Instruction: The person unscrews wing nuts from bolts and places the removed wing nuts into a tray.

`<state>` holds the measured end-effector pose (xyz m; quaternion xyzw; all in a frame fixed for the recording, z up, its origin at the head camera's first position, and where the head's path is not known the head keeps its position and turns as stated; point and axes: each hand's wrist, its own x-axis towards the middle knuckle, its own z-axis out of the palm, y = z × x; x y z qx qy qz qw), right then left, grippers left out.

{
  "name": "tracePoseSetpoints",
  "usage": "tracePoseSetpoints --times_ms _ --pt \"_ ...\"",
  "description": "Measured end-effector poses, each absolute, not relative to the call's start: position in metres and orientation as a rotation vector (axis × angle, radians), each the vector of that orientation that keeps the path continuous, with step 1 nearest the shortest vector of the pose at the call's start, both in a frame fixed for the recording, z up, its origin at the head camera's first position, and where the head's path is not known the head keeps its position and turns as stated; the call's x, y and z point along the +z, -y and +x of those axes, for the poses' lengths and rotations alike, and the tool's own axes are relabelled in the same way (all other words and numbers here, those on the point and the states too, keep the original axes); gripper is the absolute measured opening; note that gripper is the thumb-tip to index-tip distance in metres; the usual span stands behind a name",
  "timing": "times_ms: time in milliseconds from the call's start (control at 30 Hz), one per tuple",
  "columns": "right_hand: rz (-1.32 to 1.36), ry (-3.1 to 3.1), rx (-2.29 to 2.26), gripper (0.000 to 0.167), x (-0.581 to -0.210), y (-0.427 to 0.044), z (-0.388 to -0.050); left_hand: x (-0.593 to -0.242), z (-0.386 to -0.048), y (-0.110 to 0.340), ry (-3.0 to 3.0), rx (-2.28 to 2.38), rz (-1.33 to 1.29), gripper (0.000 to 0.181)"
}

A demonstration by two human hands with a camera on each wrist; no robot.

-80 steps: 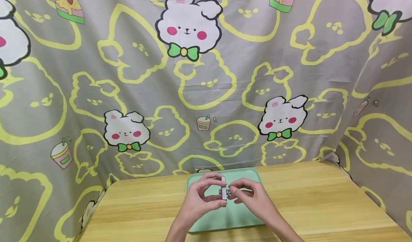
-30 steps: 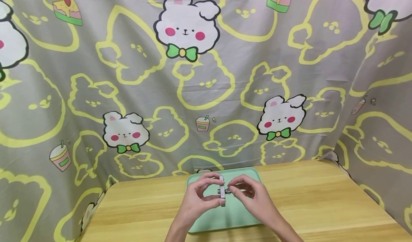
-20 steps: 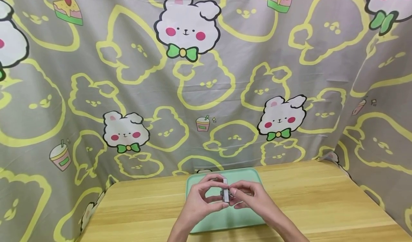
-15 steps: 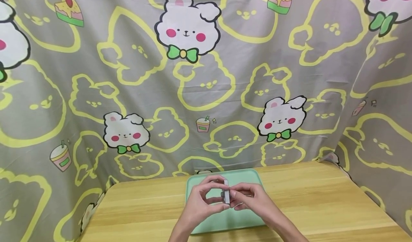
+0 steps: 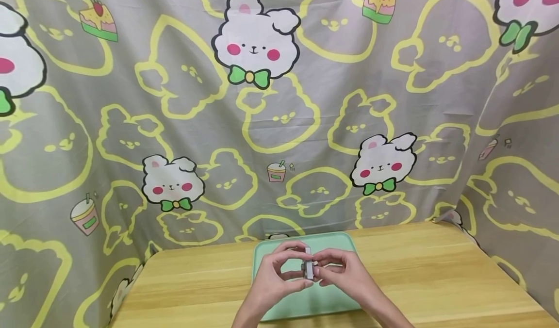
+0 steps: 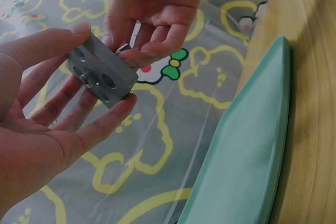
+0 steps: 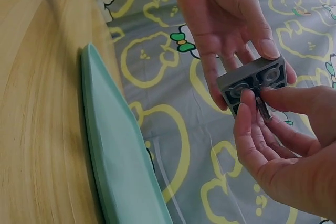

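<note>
A small grey block [image 5: 308, 265] with several holes is held upright by my left hand [image 5: 271, 275], which grips it by opposite edges between thumb and fingers. In the left wrist view, the round end of a fastener shows in the block's [image 6: 119, 72] near face. On the other side, in the right wrist view, a threaded screw [image 7: 265, 112] sticks out between dark recesses. My right hand [image 5: 347, 272] pinches at the screw's base, close against the block, with thumb and fingertip. Those fingers hide part of the screw; whether a nut sits there I cannot tell.
Below the hands, a light green tray [image 5: 314, 306] lies on the wood-grain table [image 5: 188, 284]. A grey cloth [image 5: 244, 124] with cartoon rabbits and yellow outlines hangs behind the table and along both sides.
The block has shifted slightly right and down in the head view and turned a little. My right fingers have come closer to it, covering the screw that showed between them a second ago.
</note>
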<state>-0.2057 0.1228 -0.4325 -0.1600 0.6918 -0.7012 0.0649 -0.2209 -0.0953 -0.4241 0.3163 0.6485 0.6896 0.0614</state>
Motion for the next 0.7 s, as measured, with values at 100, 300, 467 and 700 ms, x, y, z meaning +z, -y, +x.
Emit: tracePoseSetpoints --times_ms 100,300,467,700 --pt "-0.531 -2.122 -2.114 0.028 -0.434 -0.122 -0.205 -0.425 -0.221 0.096 -1.936 2.111 0.968 0.040" --pt "-0.637 -2.234 -2.106 0.022 -0.436 -0.119 -0.204 -0.425 -0.221 0.097 -1.909 2.136 0.942 0.040" --pt "-0.662 -2.371 -2.066 0.016 -0.435 -0.115 -0.202 -0.424 -0.221 0.097 -1.915 2.140 0.894 0.040" --pt "-0.748 -2.580 -2.007 0.005 -0.434 -0.110 -0.199 -0.425 -0.222 0.099 -1.889 2.160 0.857 0.042"
